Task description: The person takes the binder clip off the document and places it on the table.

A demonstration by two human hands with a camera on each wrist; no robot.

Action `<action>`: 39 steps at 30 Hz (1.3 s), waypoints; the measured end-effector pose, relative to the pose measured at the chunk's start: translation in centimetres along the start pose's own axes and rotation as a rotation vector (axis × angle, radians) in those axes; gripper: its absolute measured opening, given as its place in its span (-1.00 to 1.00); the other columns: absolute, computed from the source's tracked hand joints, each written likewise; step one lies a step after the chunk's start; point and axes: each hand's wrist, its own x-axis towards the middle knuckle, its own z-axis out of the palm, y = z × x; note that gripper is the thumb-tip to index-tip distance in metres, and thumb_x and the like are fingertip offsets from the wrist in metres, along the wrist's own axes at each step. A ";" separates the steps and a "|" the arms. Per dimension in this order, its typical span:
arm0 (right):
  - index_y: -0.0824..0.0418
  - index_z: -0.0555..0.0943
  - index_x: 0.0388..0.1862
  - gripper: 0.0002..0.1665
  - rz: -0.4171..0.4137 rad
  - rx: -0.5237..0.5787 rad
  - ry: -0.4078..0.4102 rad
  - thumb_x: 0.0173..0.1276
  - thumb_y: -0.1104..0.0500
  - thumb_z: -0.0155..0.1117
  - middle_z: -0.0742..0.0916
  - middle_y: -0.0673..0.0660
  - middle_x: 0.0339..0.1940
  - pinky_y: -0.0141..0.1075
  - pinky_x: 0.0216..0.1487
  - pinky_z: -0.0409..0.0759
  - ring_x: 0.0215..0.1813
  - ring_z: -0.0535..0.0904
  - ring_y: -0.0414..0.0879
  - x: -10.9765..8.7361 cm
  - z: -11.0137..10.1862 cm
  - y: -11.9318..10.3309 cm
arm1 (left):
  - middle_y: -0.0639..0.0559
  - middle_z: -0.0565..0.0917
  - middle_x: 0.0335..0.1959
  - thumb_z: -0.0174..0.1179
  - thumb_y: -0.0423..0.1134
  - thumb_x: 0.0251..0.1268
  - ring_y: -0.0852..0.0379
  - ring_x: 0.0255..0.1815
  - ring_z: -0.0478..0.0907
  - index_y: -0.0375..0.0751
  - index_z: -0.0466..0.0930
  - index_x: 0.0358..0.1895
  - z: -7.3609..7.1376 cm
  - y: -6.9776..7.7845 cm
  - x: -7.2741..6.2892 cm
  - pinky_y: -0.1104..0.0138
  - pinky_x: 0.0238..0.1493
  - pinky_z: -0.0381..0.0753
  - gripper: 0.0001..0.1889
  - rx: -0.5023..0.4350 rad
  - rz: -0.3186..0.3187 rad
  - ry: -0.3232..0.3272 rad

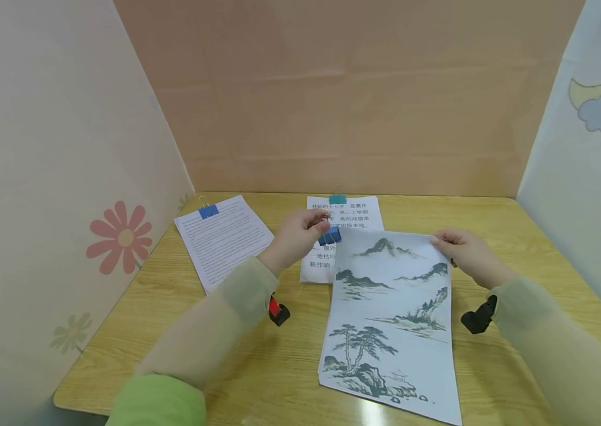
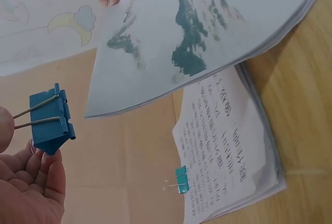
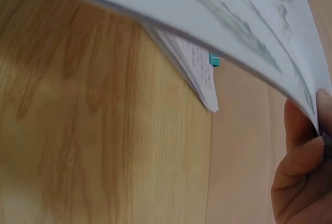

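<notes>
My left hand (image 1: 296, 238) pinches a blue binder clip (image 2: 46, 117) by its wire handles. In the left wrist view the clip stands apart from the paper, close to one corner. A stack of sheets with a landscape ink painting (image 1: 385, 313) on top hangs tilted, its upper right corner gripped between the thumb and fingers of my right hand (image 1: 468, 255). Toward its upper left corner the blue clip is held. The painted stack overlaps a printed text stack (image 1: 317, 273) behind it, which bears a teal binder clip (image 1: 337, 199) on its top edge.
At the left of the wooden table (image 1: 257, 367) lies another stack of printed pages (image 1: 228, 239), turned at an angle, with a blue binder clip (image 1: 208, 211) on its top edge. A brown panel (image 1: 353, 106) rises behind the table, and pale decorated walls flank both sides.
</notes>
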 end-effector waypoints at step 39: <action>0.57 0.17 0.35 -0.18 0.246 -0.149 -0.013 0.55 -0.17 -0.21 0.46 0.38 0.10 -0.28 -0.30 0.47 -0.17 0.35 -0.11 -5.5 -8.1 12.0 | 0.21 0.56 -0.26 0.16 -0.12 0.39 0.23 -0.25 0.44 -0.14 0.59 0.14 10.0 -1.3 -2.4 0.42 -0.23 0.47 -0.66 0.054 -0.012 -0.307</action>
